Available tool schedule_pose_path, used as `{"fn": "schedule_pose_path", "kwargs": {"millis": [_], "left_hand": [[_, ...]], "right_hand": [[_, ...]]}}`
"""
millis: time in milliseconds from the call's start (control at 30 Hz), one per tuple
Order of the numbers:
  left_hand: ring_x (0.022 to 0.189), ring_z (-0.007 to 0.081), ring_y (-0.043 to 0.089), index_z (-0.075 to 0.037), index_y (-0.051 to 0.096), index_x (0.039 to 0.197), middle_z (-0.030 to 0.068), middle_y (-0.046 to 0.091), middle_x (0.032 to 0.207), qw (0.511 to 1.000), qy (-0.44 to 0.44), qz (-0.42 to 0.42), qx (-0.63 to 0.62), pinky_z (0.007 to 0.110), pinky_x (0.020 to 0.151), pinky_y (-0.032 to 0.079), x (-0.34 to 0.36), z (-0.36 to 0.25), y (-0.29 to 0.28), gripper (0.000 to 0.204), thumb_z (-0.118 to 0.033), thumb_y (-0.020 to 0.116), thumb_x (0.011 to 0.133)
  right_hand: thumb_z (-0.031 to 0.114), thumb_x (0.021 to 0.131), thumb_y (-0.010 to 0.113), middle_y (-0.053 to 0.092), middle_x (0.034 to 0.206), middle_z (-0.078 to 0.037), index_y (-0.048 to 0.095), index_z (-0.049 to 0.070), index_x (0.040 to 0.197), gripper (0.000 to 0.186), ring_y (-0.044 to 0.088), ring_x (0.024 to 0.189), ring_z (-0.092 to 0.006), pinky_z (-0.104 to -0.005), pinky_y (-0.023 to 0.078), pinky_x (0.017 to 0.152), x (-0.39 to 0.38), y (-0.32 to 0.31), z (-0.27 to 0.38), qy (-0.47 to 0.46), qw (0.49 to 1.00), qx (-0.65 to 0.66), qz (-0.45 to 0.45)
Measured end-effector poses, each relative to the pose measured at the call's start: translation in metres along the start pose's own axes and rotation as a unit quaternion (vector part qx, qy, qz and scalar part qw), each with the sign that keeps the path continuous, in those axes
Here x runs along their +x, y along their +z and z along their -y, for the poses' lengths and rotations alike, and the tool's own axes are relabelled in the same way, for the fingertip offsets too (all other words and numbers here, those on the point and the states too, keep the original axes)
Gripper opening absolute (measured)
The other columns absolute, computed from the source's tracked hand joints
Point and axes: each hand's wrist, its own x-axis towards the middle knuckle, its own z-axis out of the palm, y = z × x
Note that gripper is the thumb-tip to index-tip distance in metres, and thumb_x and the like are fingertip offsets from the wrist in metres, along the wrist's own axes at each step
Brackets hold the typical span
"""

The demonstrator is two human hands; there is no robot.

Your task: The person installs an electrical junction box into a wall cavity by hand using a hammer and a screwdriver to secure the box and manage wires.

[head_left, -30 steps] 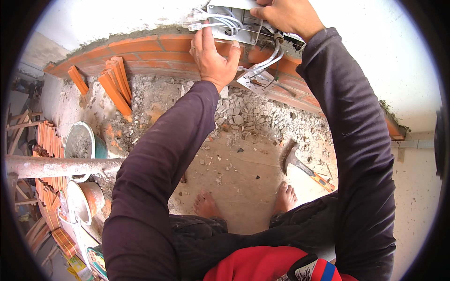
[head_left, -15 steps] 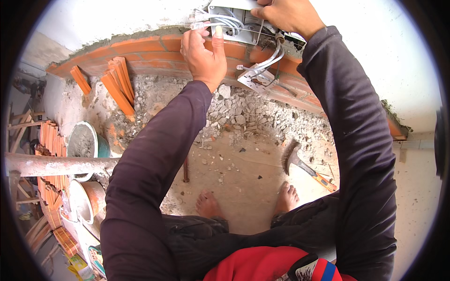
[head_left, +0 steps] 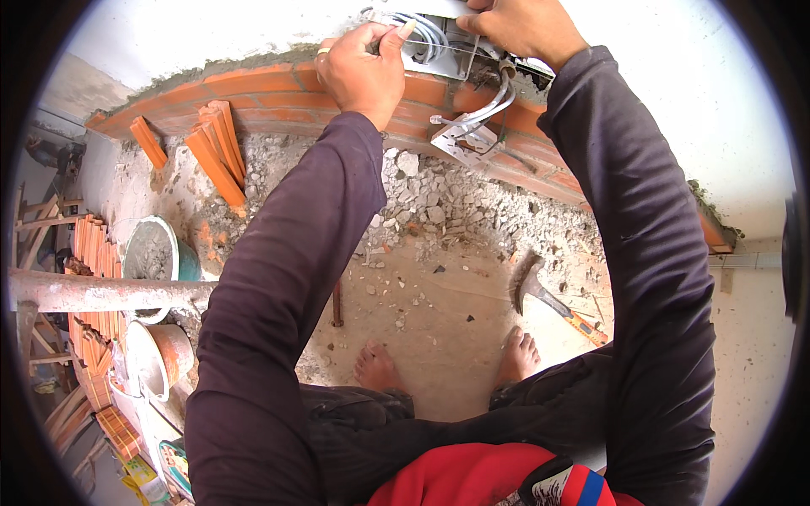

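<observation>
- Above the brick course (head_left: 261,99), at the top of the view, sits the white box (head_left: 451,68), with pale cables (head_left: 432,38) looped inside it.
- The left hand (head_left: 364,76) is at the box's left side, thumb and forefinger drawn close together beside the cables. Whether a cable or plug is pinched between them, I can't make out.
- The right hand (head_left: 527,32) is at the upper right corner, thumb against the white edge. Its fingertips run up to the picture's border, so how firmly it grips is unclear.
- Good practice here, I judge, is to let the right hand steady the box while the left guides the cables lightly, by the jacket rather than the plug.
- Loops seem best left round and loose; a tight bend at the metal edge could crease a cable.
- A thin line (head_left: 456,51) crosses the front of the box, so the fingers should work around it without hooking it.
- Below hangs a white plate (head_left: 462,148) near a second group of cables (head_left: 496,108); the right forearm is better kept off those.
- Footing matters too: rubble (head_left: 422,198) and a hammer (head_left: 548,295) lie on the floor ahead of the bare feet (head_left: 378,367).
</observation>
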Motion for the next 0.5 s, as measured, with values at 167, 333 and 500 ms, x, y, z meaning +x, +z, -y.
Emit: {"fn": "schedule_pose_path", "kwargs": {"millis": [167, 333, 500], "left_hand": [[0.062, 0.0146, 0.059, -0.013, 0.08, 0.082, -0.0001, 0.072, 0.07, 0.999, -0.014, 0.019, -0.023, 0.033, 0.061, 0.049, 0.008, 0.009, -0.004, 0.027, -0.039, 0.088, 0.08], [0.068, 0.0132, 0.066, -0.01, 0.078, 0.082, 0.0025, 0.073, 0.074, 0.991, -0.103, 0.083, -0.023, 0.031, 0.063, 0.052, 0.019, 0.003, -0.015, 0.028, -0.034, 0.091, 0.077], [0.088, 0.0213, 0.068, -0.004, 0.068, 0.098, 0.0114, 0.071, 0.094, 0.998, -0.037, 0.041, -0.036, 0.036, 0.077, 0.053, 0.035, 0.009, -0.025, 0.045, -0.027, 0.093, 0.07]], "right_hand": [[0.012, 0.066, 0.077, 0.066, 0.067, -0.025, 0.076, -0.003, 0.076, 0.018, 0.067, 0.057, -0.0338, -0.0423, 0.055, 0.061, 0.0, -0.001, 0.004, 0.009, 1.0, -0.015, 0.005], [0.014, 0.066, 0.079, 0.067, 0.067, -0.025, 0.076, -0.002, 0.077, 0.02, 0.067, 0.058, -0.0339, -0.0419, 0.055, 0.062, 0.0, -0.002, 0.006, 0.032, 0.999, -0.004, 0.012], [0.014, 0.066, 0.078, 0.066, 0.066, -0.025, 0.076, -0.003, 0.077, 0.019, 0.066, 0.056, -0.0339, -0.0419, 0.055, 0.061, 0.001, -0.003, 0.006, 0.026, 1.0, -0.004, 0.016]]}}
